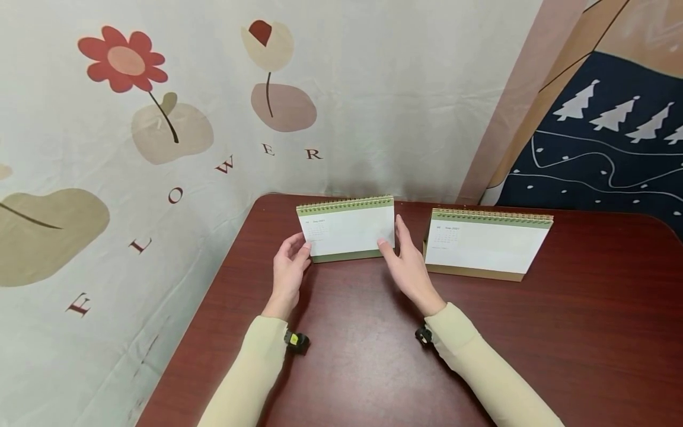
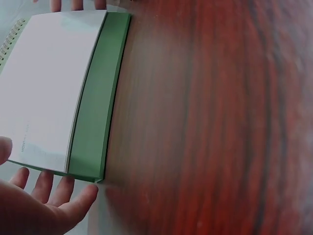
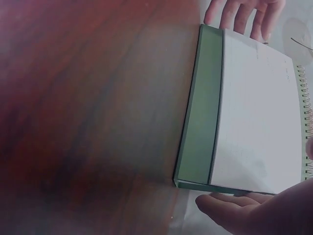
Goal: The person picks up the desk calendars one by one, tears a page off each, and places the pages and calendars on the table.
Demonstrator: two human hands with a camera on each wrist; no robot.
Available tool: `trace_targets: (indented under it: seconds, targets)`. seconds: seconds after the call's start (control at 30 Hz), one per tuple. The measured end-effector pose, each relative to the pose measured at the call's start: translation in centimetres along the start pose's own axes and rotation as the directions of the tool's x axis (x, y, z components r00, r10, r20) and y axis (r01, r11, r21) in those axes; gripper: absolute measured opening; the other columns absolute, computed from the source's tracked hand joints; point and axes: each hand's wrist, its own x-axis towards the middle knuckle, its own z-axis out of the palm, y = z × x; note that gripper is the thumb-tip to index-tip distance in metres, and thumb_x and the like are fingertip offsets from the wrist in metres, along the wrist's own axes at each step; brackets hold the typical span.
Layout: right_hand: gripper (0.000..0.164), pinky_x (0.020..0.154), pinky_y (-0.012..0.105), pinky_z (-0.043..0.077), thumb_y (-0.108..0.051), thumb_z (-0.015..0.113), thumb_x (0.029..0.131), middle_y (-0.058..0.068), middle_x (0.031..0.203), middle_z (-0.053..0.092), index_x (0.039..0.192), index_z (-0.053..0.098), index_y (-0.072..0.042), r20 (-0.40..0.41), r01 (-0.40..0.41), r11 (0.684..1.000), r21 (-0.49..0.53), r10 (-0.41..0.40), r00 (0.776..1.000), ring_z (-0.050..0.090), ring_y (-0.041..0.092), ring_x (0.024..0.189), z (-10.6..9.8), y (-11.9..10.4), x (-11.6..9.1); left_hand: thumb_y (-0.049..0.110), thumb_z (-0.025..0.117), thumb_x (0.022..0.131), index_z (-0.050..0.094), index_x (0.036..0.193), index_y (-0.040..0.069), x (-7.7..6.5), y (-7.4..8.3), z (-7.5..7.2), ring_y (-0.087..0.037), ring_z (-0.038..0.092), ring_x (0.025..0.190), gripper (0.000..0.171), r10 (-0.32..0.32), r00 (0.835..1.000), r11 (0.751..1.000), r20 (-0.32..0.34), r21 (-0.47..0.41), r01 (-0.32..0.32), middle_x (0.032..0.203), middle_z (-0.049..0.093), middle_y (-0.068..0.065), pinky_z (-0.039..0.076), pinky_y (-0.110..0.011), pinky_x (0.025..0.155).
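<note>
A spiral-bound desk calendar [image 1: 347,228] stands tilted back near the table's far edge, white page to the front above a green base strip. My left hand [image 1: 289,267] is at its left side, thumb at the front edge and fingers along the side. On the other side, my right hand [image 1: 409,267] has its thumb over the page's lower right corner and its fingers stretched out beside the edge. In the left wrist view, loosely spread fingertips [image 2: 63,188] lie right at the calendar's side. The right wrist view has the green base [image 3: 200,112] close up.
Right of my right hand stands a second desk calendar [image 1: 475,246] with a brown base. Both are on a dark red wooden table [image 1: 363,367]. Behind it hangs a pale cloth [image 1: 395,89] with printed flowers, and a dark cloth with white trees [image 1: 613,154] at the right.
</note>
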Motion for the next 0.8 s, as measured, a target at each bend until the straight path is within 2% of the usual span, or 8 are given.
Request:
trace_targets:
  seconds: [0.23, 0.43, 0.63, 0.8]
  targets:
    - [0.073, 0.119, 0.045, 0.035, -0.039, 0.053, 0.107, 0.015, 0.165, 0.034, 0.166, 0.02, -0.011, -0.021, -0.035, 0.999, 0.038, 0.035, 0.999, 0.04, 0.031, 0.147, 0.06, -0.02, 0.73, 0.011, 0.062, 0.104, 0.052, 0.144, 0.002, 0.42, -0.27, 0.03, -0.026, 0.057, 0.122, 0.042, -0.05, 0.999, 0.998, -0.01, -0.025, 0.05, 0.141, 0.055, -0.018, 0.048, -0.049, 0.107]
    - [0.065, 0.113, 0.048, 0.042, -0.034, 0.052, 0.107, 0.018, 0.156, 0.046, 0.161, 0.028, -0.005, -0.021, -0.046, 0.998, 0.039, 0.047, 0.999, 0.05, 0.033, 0.14, 0.19, -0.1, 1.01, 0.008, 0.063, 0.104, 0.057, 0.137, -0.002, 0.75, -0.29, 0.03, -0.022, 0.06, 0.114, 0.036, -0.096, 0.995, 0.995, -0.013, 0.004, 0.096, 0.135, 0.059, -0.018, 0.049, -0.044, 0.105]
    - [0.058, 0.108, 0.05, 0.047, -0.029, 0.053, 0.107, 0.023, 0.147, 0.052, 0.155, 0.035, 0.0, -0.04, -0.015, 1.0, 0.014, 0.015, 0.999, 0.056, 0.037, 0.133, 0.3, -0.13, 1.03, 0.006, 0.063, 0.103, 0.062, 0.126, -0.002, 0.78, -0.45, 0.09, -0.017, 0.063, 0.101, 0.024, -0.081, 0.996, 0.995, -0.04, 0.061, 0.083, 0.122, 0.064, -0.016, 0.054, -0.036, 0.094]
    - [0.045, 0.101, 0.049, 0.053, -0.017, 0.054, 0.107, 0.024, 0.142, 0.056, 0.147, 0.046, 0.001, -0.096, 0.036, 0.999, -0.025, -0.038, 0.995, 0.064, 0.039, 0.122, 0.2, -0.05, 0.89, 0.006, 0.065, 0.102, 0.065, 0.119, -0.002, 0.63, -0.56, -0.27, -0.014, 0.063, 0.093, 0.019, -0.058, 0.997, 0.996, -0.046, 0.063, 0.061, 0.111, 0.064, -0.01, 0.056, -0.029, 0.084]
